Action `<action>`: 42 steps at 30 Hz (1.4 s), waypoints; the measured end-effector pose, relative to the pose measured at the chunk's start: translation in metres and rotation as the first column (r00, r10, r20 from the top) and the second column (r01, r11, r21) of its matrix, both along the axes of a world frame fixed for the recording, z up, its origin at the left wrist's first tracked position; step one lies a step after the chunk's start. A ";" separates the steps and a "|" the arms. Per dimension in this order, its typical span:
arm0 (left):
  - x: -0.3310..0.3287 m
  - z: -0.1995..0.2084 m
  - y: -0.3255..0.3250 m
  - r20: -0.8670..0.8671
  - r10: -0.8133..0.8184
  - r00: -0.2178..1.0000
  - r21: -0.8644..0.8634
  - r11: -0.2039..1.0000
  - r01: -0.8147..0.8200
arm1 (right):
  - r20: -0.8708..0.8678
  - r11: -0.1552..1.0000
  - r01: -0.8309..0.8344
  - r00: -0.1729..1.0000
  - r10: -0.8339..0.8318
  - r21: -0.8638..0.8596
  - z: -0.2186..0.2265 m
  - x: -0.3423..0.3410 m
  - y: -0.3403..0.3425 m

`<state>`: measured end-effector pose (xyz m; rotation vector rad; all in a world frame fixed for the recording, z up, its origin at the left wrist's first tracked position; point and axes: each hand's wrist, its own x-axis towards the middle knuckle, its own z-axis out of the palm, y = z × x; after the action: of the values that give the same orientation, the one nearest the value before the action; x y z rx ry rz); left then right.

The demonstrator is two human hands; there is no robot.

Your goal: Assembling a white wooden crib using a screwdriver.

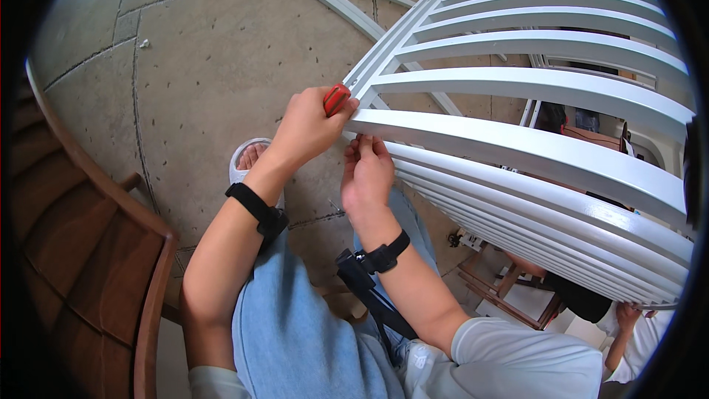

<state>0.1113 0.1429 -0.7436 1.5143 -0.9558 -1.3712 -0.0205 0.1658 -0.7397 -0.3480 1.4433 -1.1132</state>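
Observation:
My left hand (310, 125) is closed around a screwdriver with a red and black handle (337, 99); its shaft is hidden from sight. The handle lies against the near corner of a white slatted frame (473, 129). Just below that corner, my right hand (369, 177) is raised with its fingertips pinched together under the nearest broad slat. Whatever those fingertips hold is too small or too covered to make out. Black straps circle both of my wrists.
A brown wooden slatted chair (81, 251) stands at the left. White metal bars (347, 7) lie on the concrete floor beyond the frame. At the lower right, another person's hand (628, 316) touches the frame's far end, near a wooden stool (509, 288).

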 end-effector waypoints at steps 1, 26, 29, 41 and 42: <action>0.000 -0.005 0.003 0.002 -0.001 1.000 0.001 1.000 0.001 | -0.003 1.000 0.014 1.000 -0.014 -0.008 0.000 0.003 0.003; 0.011 -0.010 0.008 -0.079 -0.015 0.997 -0.085 0.996 0.009 | -0.434 0.955 -0.205 0.896 0.095 -0.213 -0.006 0.012 0.011; 0.012 -0.002 0.007 -0.049 -0.029 0.998 -0.090 0.996 0.024 | -0.485 0.952 -0.207 0.872 0.076 -0.225 -0.007 0.011 0.007; 0.018 -0.010 0.006 -0.103 -0.093 0.990 -0.109 0.991 0.082 | -0.488 0.952 -0.240 0.865 0.120 -0.192 -0.003 0.009 0.010; 0.019 -0.007 0.005 -0.037 -0.094 0.995 -0.164 0.983 0.087 | -0.488 0.952 -0.239 0.864 0.120 -0.190 -0.004 0.008 0.010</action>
<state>0.1300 0.1474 -0.7504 1.3277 -1.0924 -1.3506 -0.0124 0.1757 -0.7434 -0.9705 1.6535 -1.0973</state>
